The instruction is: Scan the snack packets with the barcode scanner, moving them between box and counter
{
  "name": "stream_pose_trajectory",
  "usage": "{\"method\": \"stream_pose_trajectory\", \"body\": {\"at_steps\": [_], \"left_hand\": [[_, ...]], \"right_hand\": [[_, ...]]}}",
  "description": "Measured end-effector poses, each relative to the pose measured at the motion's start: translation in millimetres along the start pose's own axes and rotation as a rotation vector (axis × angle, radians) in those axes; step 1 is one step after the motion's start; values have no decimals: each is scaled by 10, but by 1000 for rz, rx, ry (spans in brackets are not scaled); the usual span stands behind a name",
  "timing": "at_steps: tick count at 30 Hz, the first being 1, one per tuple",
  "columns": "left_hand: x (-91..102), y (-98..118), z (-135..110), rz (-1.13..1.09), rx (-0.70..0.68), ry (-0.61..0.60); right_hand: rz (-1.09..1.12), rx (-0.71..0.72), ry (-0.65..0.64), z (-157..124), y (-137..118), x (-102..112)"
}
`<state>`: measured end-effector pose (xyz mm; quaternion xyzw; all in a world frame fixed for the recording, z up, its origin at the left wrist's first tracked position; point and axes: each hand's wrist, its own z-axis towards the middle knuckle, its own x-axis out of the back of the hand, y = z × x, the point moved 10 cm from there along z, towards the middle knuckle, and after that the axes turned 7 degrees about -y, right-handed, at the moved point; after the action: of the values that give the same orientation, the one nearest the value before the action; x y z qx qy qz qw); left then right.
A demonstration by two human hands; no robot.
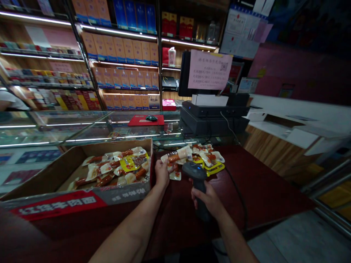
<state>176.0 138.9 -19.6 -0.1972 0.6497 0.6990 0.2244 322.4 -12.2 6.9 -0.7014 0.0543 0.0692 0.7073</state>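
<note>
In the head view, my left hand (162, 174) grips one end of a vacuum-packed sausage (175, 156), held just right of the cardboard box. My right hand (207, 197) is wrapped round the handle of a black barcode scanner (197, 175). The scanner's head, with a small blue light on top, is close to the held pack. Behind it lies a pile of sausage packs (212, 157), some with yellow wrappers. To the left, the open cardboard box (128, 197) holds several more sausage packs (109, 166) and a yellow packet (134, 162).
A dark red tabletop (257, 182) bears the box and the pile. Beyond it is a glass counter (90, 128) with a mouse (151, 118) on a red mat. A monitor (185, 75) stands at the back. The scanner's cable (238, 186) runs across the right. A person's sleeve (12, 100) shows far left.
</note>
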Motion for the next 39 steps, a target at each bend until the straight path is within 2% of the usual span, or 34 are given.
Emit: {"method": "stream_pose_trajectory", "body": {"at_steps": [4,8,13,29,32,35,37,39], "left_hand": [[172,71,-16,154,-71,143],[225,111,-24,211,-68,209],[203,132,-22,197,-79,203],[221,81,-32,205,-77,195],[123,119,-112,195,-69,169],[-107,236,-217,143,-78,100],[-248,425,-283,86,-115,80],[-316,714,-314,20,-164,78]], "right_hand": [[-45,28,99,6,-49,238],[-66,-8,161,34,0,321],[-129,-41,171,17,15,275],[-31,-8,172,48,28,295],[-37,18,179,20,-14,284],[-20,52,203,-10,-67,302],[-6,60,225,-18,-78,333],[2,82,224,-10,-94,343]]}}
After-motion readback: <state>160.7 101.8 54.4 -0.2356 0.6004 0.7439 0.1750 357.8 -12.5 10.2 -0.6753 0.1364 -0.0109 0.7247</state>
